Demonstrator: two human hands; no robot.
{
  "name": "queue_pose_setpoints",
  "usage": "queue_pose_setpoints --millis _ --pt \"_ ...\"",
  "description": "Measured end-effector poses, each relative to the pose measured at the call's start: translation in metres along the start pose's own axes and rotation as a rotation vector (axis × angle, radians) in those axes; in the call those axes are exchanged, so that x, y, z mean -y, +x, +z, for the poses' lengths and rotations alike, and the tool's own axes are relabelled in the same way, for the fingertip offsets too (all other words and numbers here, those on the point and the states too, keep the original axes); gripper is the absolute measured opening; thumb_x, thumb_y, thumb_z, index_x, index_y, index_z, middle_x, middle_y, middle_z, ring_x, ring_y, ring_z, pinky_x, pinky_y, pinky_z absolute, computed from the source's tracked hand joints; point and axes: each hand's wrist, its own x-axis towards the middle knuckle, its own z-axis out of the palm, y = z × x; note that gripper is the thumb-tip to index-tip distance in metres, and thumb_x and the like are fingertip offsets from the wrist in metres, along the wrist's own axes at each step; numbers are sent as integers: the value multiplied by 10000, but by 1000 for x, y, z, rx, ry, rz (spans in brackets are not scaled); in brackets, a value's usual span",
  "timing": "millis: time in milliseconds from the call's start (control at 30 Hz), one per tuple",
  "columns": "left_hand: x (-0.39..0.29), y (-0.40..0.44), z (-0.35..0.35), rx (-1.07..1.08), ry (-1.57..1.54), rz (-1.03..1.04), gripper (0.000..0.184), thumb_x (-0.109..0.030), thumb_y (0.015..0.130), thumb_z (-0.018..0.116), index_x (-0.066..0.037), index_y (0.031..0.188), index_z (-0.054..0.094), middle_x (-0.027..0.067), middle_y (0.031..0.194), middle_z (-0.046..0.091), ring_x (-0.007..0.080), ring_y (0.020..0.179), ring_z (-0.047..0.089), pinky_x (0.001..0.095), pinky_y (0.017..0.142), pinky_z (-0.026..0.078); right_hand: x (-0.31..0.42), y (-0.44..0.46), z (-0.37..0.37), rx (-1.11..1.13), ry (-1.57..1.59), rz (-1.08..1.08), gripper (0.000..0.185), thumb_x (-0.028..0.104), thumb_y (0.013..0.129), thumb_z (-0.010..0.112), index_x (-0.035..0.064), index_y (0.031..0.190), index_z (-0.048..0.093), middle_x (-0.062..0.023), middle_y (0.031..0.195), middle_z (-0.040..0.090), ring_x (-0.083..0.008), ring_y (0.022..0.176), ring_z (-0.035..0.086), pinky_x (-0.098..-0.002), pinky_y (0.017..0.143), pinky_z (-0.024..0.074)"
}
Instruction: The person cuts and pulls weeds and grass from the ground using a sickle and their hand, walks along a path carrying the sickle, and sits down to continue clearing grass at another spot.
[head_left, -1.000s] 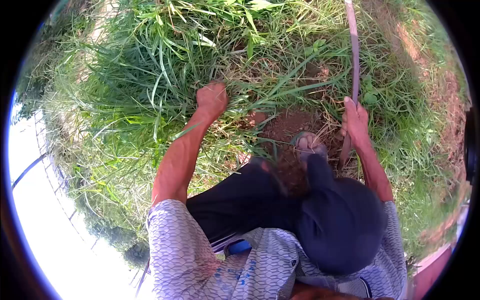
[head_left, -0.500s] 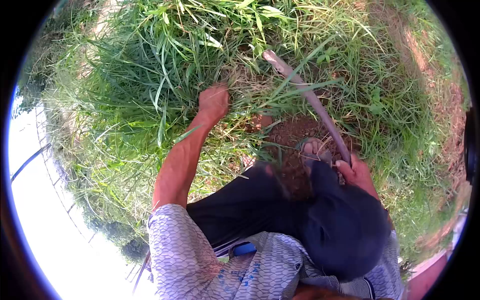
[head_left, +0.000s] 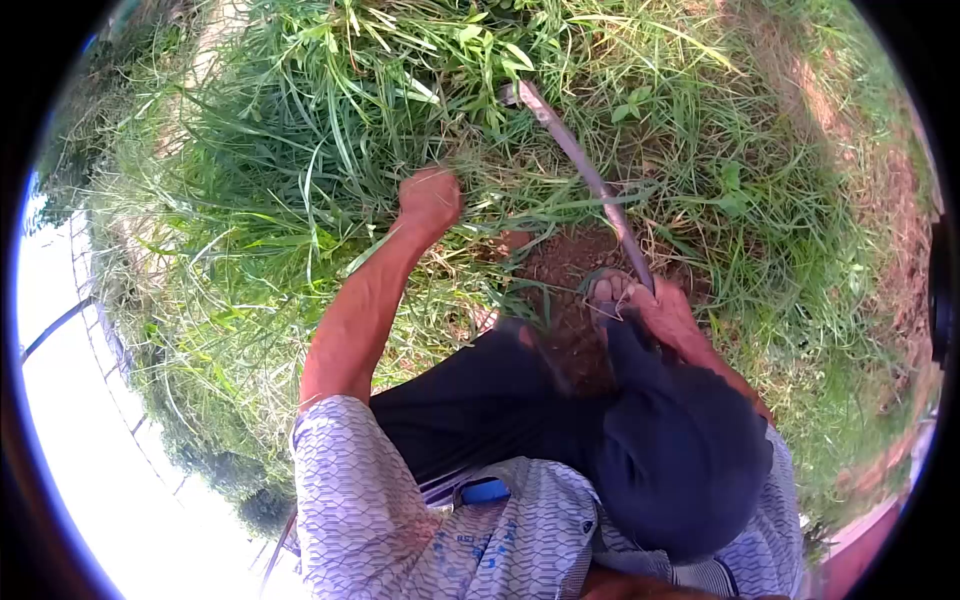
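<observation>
My left hand (head_left: pixel 430 198) is closed in a fist low in a dense clump of long green grass (head_left: pixel 300 170), with blades around its fingers. My right hand (head_left: pixel 665 308) is wrapped round the near end of a long wooden-handled tool (head_left: pixel 590 178). The tool slants up and left from that hand, and a small metal piece shows at its far end among the grass. Most of this metal head is hidden, so its shape cannot be told. A bare foot (head_left: pixel 608 288) rests just left of my right hand.
Bare brown soil (head_left: pixel 570 265) lies between my hands, in front of my bent, dark-clothed knees (head_left: pixel 690 460). Grass and leafy weeds (head_left: pixel 735 195) spread on the right. Fence wires (head_left: pixel 100 350) stand at the far left.
My right hand and the tool have shifted left, and the tool's far end has moved up and left, bringing its metal piece into sight. My left hand has hardly moved.
</observation>
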Motion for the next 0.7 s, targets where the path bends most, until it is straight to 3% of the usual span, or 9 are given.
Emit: queue_pose_setpoints --millis 33,100,167,267,367,433,533,567,700 --pt "4 0 6 7 16 13 194 -165 829 554 -23 890 671 189 905 680 346 843 681 446 693 547 4 -3 -2 -37 -135 56 398 371 910 585 -16 1002 603 -148 782 634 -212 779 627 -398 715 496" --pt "12 7 14 -61 -32 -41 199 -167 828 555 -20 855 686 182 886 683 340 837 688 437 695 550 -2 12 -9 5 -166 32 384 355 928 566 -21 1009 568 -84 668 555 -214 611 571 -373 579 466" --pt "14 3 20 -32 -71 -60 189 -157 818 550 -19 845 677 188 881 681 356 813 686 446 696 549 17 9 -14 59 78 318 339 363 948 557 31 1014 539 -2 569 462 -125 447 488 -301 418 418" --pt "20 2 32 -252 -113 42 170 -147 822 539 -17 824 647 203 878 661 374 796 677 462 694 544 32 31 -31 -242 564 121 282 360 971 536 82 1003 500 65 522 349 -41 364 350 -215 324 330" --pt "17 2 32 -259 -140 62 173 -148 825 535 -17 828 648 207 864 651 369 803 676 458 701 543 42 42 -43 -280 387 141 330 377 953 533 53 891 518 -31 597 514 -119 424 464 -284 383 404" --pt "11 1 22 -245 -140 41 172 -142 816 540 -18 825 659 220 878 648 369 821 676 447 708 543 -45 34 3 -210 -343 -151 357 388 926 555 33 900 523 -40 610 517 -133 457 456 -306 420 392" --pt "9 2 4 -70 -71 1 182 -139 805 539 -16 823 672 235 884 657 376 832 677 441 708 540 -103 -5 10 -71 86 -32 377 401 903 587 29 939 537 -26 601 490 -124 472 425 -310 430 364" --pt "7 -4 5 -1 -76 -30 191 -139 802 534 -12 821 676 237 883 664 380 839 677 445 716 538 -71 -40 -17 41 151 250 364 397 908 595 40 949 535 -11 597 475 -111 465 413 -297 421 355" --pt "0 3 3 -30 -133 -111 219 -148 800 518 -2 808 681 236 870 682 382 851 679 469 744 530 -22 -35 -37 -112 359 260 347 391 917 610 61 919 502 18 582 434 -82 460 406 -284 407 357"
